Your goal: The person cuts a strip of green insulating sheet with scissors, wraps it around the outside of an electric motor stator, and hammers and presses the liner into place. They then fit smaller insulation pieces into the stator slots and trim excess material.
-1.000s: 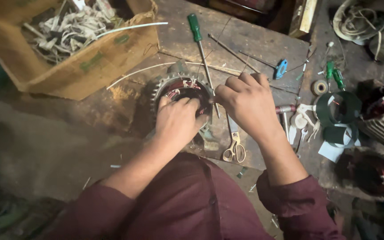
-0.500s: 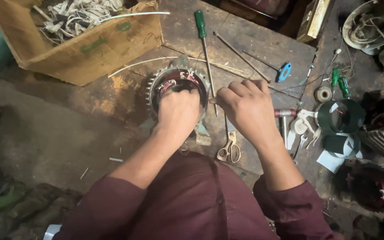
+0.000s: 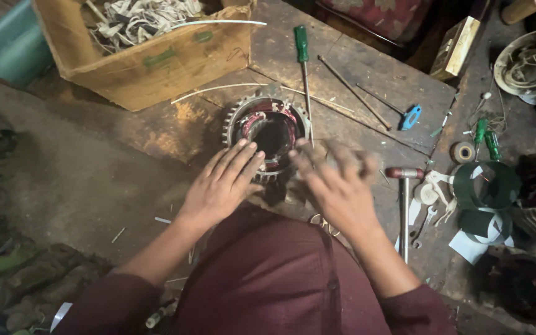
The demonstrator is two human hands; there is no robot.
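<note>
A round toothed motor stator (image 3: 269, 127) with reddish copper windings lies on the worn wooden board (image 3: 367, 68). My left hand (image 3: 223, 183) rests flat, fingers spread, at the stator's near left edge, fingertips touching its rim. My right hand (image 3: 336, 185) hovers open and blurred just right of the stator, holding nothing. A green-handled screwdriver (image 3: 303, 62) lies beside the stator's right side. Scissors (image 3: 324, 222) peek out under my right wrist.
A cardboard box (image 3: 156, 59) of paper strips stands at the back left. A hammer (image 3: 404, 208), a thin rod (image 3: 353, 91), a blue-handled tool (image 3: 409, 116), a tape roll (image 3: 464, 152) and green sheet rolls (image 3: 486, 186) lie at right. More stators (image 3: 528, 291) sit far right.
Both hands have drawn back toward me off the stator's top, which now shows. My right hand is moving and its fingers have spread. The view has shifted slightly.
</note>
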